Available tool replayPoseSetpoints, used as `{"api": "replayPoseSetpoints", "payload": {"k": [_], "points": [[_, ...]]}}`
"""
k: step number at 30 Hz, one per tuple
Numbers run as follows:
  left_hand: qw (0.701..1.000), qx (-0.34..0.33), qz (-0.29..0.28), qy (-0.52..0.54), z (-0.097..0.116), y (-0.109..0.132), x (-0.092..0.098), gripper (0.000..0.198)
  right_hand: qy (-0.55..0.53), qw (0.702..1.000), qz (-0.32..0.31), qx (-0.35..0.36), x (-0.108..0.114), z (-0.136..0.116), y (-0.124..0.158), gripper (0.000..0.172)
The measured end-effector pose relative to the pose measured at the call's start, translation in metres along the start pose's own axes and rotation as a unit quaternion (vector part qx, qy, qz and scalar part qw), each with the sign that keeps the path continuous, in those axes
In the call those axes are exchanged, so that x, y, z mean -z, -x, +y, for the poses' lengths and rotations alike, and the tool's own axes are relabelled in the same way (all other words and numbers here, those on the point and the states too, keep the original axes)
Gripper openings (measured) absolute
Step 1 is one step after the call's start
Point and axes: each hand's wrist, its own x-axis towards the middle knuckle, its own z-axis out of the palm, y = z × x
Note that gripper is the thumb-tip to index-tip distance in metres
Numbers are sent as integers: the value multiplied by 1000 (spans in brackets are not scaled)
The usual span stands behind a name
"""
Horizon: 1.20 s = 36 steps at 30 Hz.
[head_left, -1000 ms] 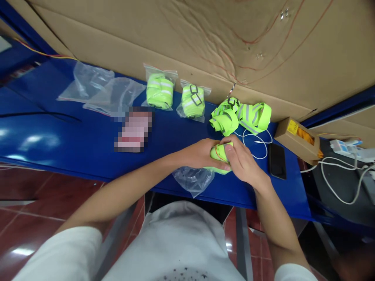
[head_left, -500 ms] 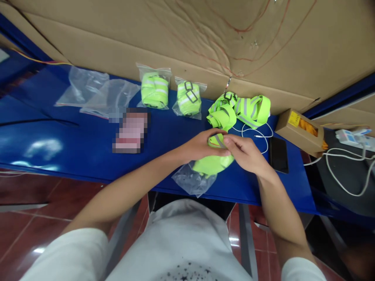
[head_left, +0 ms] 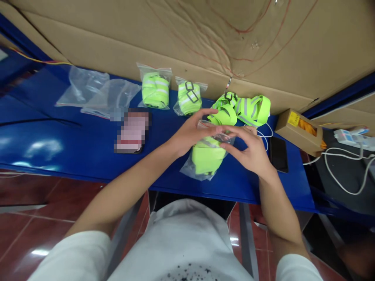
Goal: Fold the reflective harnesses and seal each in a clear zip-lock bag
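Lime strap bundle [head_left: 206,158] in a clear bag [head_left: 188,169], at the clock's centre, over the blue table [head_left: 237,183] near its front edge. I judge it light, soft and squashy, its film thin and slippery; the bag's mouth, or a cupped hold beneath, would serve best. Left hand [head_left: 189,134], 11 o'clock: fingers parted at the mouth. Right hand [head_left: 253,150], 3 o'clock: thumb and fingers curved there. Remotely, I cannot tell whether either pinches. The table is glossy; loose straps [head_left: 253,111] lie at 2, cardboard wall [head_left: 117,39] at 12, red-tiled floor [head_left: 17,242] at 8.
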Motion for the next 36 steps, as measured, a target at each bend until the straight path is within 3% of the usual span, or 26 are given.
{"api": "replayPoseSetpoints", "payload": {"k": [4,6,9,13,15,18,25,36], "points": [[997,29,-36,68,-3,-4,7,92,-110,992,37,-44,-5,10,-2,27],[996,61,-34,48,-8,-5,8,81,-153,983,86,-45,-9,18,-5,30],[992,106,-49,37,-13,-5,8,60,-130,979,147,-58,-8,29,-9,42],[993,99,-43,42,-17,-4,14,57,-200,960,66,-185,-4,43,-9,41],[991,114,-24,71,-19,-3,17,56,-251,943,45,-214,-7,49,-7,42],[984,127,-35,118,-25,-3,22,54,-268,937,80,-211,-12,54,-6,40],[986,88,-82,112,-29,-2,29,48,-326,913,77,-232,-13,50,-1,32],[992,79,-45,89,-26,5,17,57,-311,908,146,-239,-23,51,0,29]]}}
